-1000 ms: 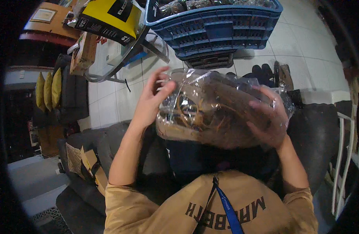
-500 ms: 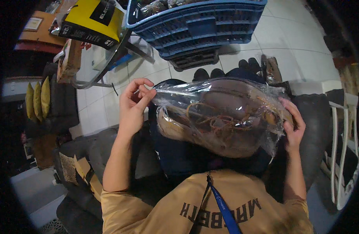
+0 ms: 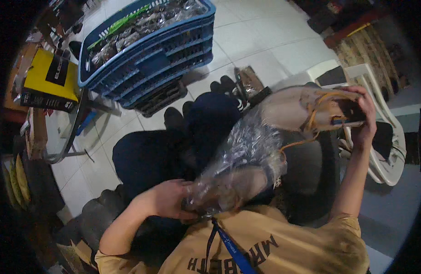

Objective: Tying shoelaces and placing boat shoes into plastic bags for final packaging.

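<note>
Yellow cardboard marks the far left, where a box (image 3: 49, 80) lies on a glass-topped table (image 3: 59, 137) whose curved metal rim runs beside pale floor tiles (image 3: 265, 41). Just right of it, a blue plastic crate (image 3: 151, 59) filled with clear-wrapped packets sits on a darker crate, its near edge well apart from the seated person's dark-trousered knees (image 3: 174, 150).

Low in the middle, the left hand (image 3: 167, 201) is clenched on the bottom end of a clear plastic bag (image 3: 247, 155), close to the chest of the mustard shirt (image 3: 283, 242) and its blue lanyard (image 3: 231, 242). The crinkled bag stretches diagonally up and to the right across the lap.

At its upper end a tan leather shoe (image 3: 297, 107) with orange laces sticks out of the bag's mouth, held up by the right hand (image 3: 363, 121), fingers wrapped round its far end. Behind that hand, a white plastic chair (image 3: 379, 155) crowds the right side, leaving open tiled floor only between the knees and the crates, where dark footwear (image 3: 224, 86) lies.
</note>
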Demonstrator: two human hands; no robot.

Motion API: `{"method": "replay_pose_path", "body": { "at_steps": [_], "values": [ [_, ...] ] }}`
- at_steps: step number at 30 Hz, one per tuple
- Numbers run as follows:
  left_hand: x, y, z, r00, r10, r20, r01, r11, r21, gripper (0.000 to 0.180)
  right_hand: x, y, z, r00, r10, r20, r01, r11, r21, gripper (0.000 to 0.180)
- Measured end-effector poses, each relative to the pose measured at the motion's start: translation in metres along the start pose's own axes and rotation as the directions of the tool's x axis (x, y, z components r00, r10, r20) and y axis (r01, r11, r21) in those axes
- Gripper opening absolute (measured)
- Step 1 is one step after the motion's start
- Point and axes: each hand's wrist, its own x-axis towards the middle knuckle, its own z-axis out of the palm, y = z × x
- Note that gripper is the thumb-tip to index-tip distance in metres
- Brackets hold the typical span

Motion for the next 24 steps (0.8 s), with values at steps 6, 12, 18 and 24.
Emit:
{"method": "replay_pose_path", "body": {
  "at_steps": [6,12,18,24],
  "values": [
    [0.037,0.037,-0.003,0.998,-0.039,-0.05,0.052,0.958,0.282,0.091,0.02,-0.003,-0.009,0.926,0.052,-0.374,0.086,0.935,0.343,0.041],
    [0.098,0.044,0.032,0.896,0.381,-0.229,-0.327,0.914,0.243,0.072,0.011,0.029,0.103,0.941,0.339,-0.016,-0.263,0.76,0.594,0.046],
    [0.11,0.054,0.073,0.914,0.322,-0.246,-0.264,0.934,0.239,0.076,-0.018,0.047,0.176,0.892,0.387,0.234,-0.428,0.556,0.713,0.032],
    [0.086,0.058,-0.012,0.845,0.196,-0.497,-0.262,0.963,-0.066,0.037,-0.06,0.056,0.213,0.937,0.344,0.066,-0.282,0.632,0.722,0.032]
  ]
}}
